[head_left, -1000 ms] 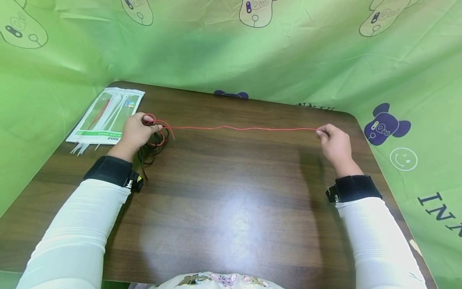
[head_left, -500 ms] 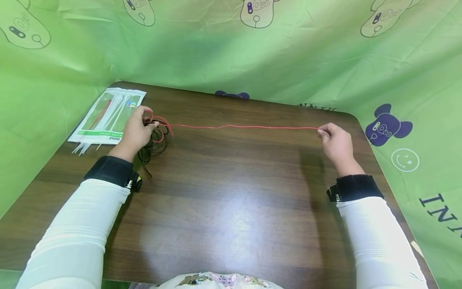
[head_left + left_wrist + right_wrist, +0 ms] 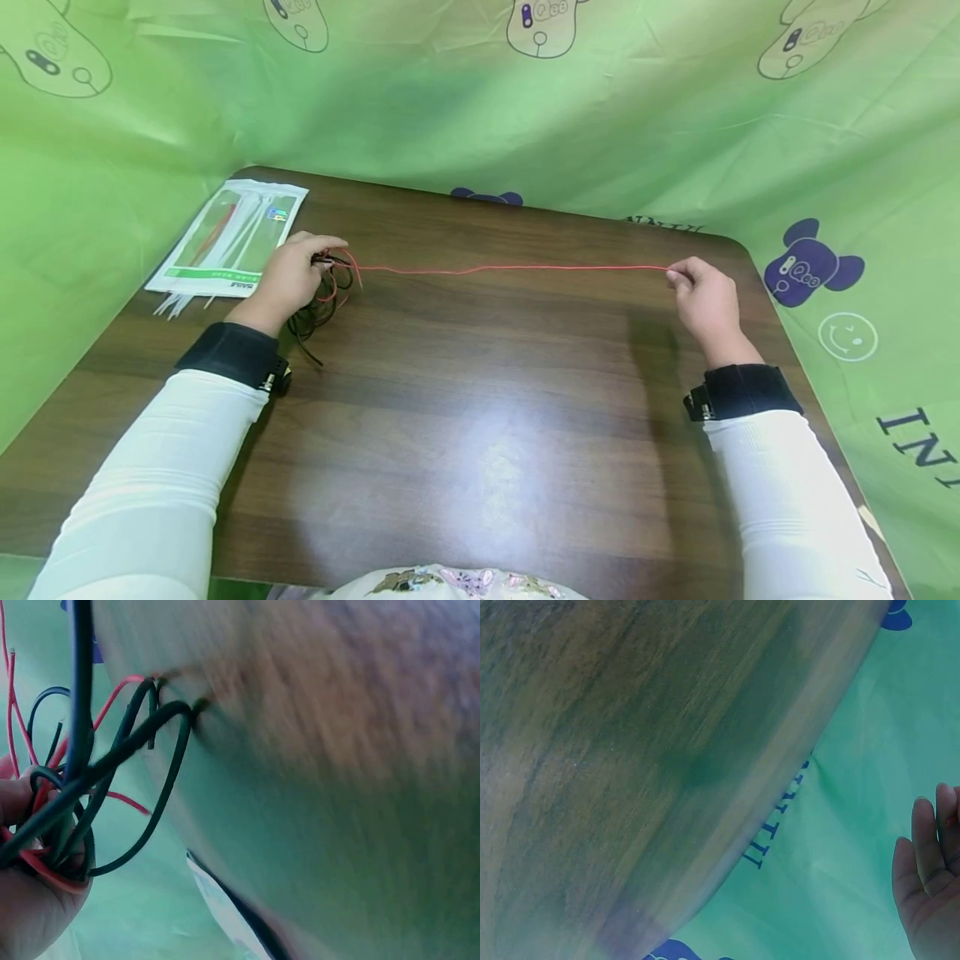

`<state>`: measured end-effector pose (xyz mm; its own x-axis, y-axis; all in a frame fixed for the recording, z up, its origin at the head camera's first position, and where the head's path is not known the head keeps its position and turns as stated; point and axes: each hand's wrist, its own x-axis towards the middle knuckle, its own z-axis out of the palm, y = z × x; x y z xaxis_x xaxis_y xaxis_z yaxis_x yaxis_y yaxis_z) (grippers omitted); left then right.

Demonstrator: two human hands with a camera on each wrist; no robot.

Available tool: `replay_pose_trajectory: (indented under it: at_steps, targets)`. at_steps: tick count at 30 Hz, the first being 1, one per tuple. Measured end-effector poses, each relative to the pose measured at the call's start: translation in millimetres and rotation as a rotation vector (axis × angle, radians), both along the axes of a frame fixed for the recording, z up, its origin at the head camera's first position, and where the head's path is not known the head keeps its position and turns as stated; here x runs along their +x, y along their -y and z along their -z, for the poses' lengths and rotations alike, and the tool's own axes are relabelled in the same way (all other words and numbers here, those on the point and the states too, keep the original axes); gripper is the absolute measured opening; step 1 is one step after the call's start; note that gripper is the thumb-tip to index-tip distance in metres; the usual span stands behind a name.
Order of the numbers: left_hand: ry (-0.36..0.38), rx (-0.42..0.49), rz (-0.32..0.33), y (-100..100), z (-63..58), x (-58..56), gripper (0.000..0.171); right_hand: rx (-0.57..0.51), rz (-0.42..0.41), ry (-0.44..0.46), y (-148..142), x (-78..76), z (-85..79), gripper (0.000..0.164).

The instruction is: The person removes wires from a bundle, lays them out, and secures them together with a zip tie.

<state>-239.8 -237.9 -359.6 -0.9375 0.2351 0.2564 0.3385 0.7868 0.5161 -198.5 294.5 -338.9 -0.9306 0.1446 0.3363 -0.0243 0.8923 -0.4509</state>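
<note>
Two-handed hold on one red wire (image 3: pixel 540 267), stretched nearly straight, roughly parallel to the far edge of the tabletop (image 3: pixel 420 400).
Pinched in the grip of the right hand (image 3: pixel 707 302), toward the far right corner; grasped with a tangled black-and-red bundle (image 3: pixel 96 774) by the left hand (image 3: pixel 285 271), beside the plastic packet (image 3: pixel 225 242) at the far left corner. Best kept under light, even tension, easing any snag rather than yanking. Changed since half a second earlier: farther reach rightward by the left fingers.

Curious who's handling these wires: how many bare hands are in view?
2: at left, the left hand grips a tangled bundle of dark and red wires; at right, the right hand pinches a long thin red wire.
</note>
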Motion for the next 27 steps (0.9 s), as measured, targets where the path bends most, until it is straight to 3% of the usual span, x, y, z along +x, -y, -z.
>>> replay_pose_trajectory:
  at_steps: [7,15,27]
  targets:
    - [-0.005,-0.101,0.026,0.3,-0.3,1.7,0.026,-0.006,0.003,0.001,-0.7,-0.8,-2.5,0.019]
    - [-0.038,-0.161,-0.042,4.5,3.6,1.2,0.014,-0.003,-0.011,-0.018,1.5,-1.3,-3.8,0.019]
    - [-0.011,-0.067,-0.147,8.1,5.1,-5.5,0.024,0.006,-0.019,0.007,5.7,-0.4,-9.5,0.022]
